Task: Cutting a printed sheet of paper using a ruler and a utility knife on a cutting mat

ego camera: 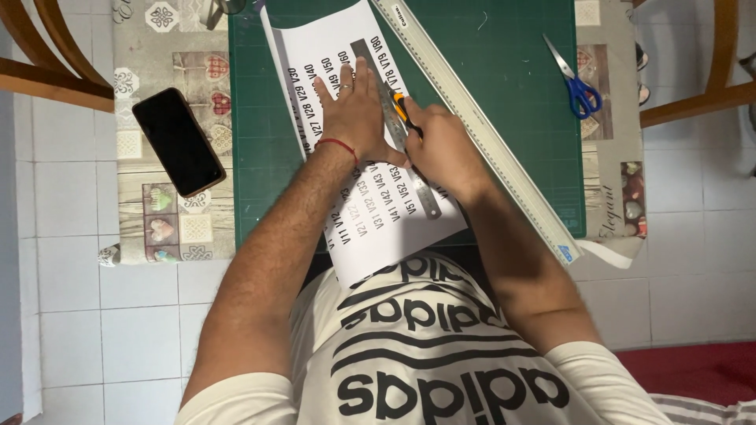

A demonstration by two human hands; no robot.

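Paper sheet [370, 208], white with printed rows, lies on the green cutting mat [512, 94]. Left hand [354, 110] presses flat, fingers spread, on the small steel ruler [417, 185] laid across the sheet. Right hand [441, 145] is closed around an orange-tipped knife [400, 104] at the ruler's edge. Judgement: sheet is light, limp, prone to sliding; best pinned from above near the cut line. Long ruler [480, 126], scissors [579, 86], phone [177, 142] lie apart.

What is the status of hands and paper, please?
Left hand pressing steel ruler on printed sheet. Right hand gripping orange knife. Nothing blocking.
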